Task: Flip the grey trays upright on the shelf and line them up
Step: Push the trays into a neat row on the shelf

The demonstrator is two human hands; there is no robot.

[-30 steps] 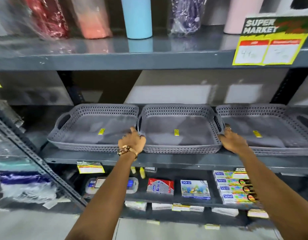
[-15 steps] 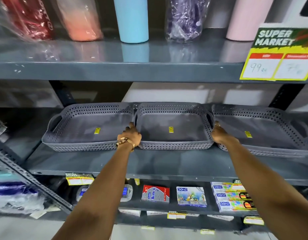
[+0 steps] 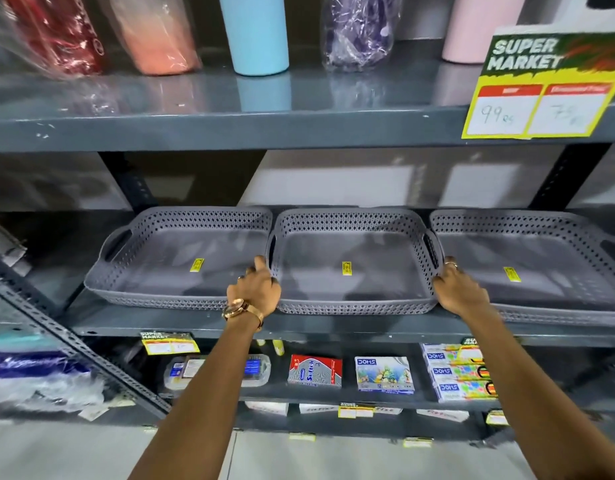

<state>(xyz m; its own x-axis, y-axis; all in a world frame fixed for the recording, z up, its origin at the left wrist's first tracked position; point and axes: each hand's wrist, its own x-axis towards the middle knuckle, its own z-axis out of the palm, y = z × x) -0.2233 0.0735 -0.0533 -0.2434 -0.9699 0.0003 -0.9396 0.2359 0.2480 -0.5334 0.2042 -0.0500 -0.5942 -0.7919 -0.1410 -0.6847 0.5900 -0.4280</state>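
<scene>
Left hand (image 3: 256, 292): arm stretched forward and up, wrist slightly bent, fingers curled around the left front corner of the middle tray (image 3: 351, 265), thumb side up near the handle slot. Gold wristwatch (image 3: 242, 311) on that wrist. Grip appears closed on the tray's rim.

Right hand (image 3: 460, 292): arm likewise extended, fingers hooked over the right front corner of the same tray, a ring showing on one finger. Closed on the rim as well. Both hands bracket the middle tray, one at each end.

Trays: three grey perforated trays sit upright, open side up, in a row on the middle shelf (image 3: 202, 322). The left tray (image 3: 181, 261) touches the middle one at the rim; the right tray (image 3: 541, 271) lies just beside it and runs off toward the frame edge. Each has a small yellow sticker on its floor.

Surroundings: upper shelf carries a light blue tumbler (image 3: 254, 32) and wrapped bottles in red, orange and purple. A yellow price sign (image 3: 541, 88) reading "SUPER MARKET" hangs at upper right. Lower shelf holds small stationery boxes (image 3: 384, 374).
</scene>
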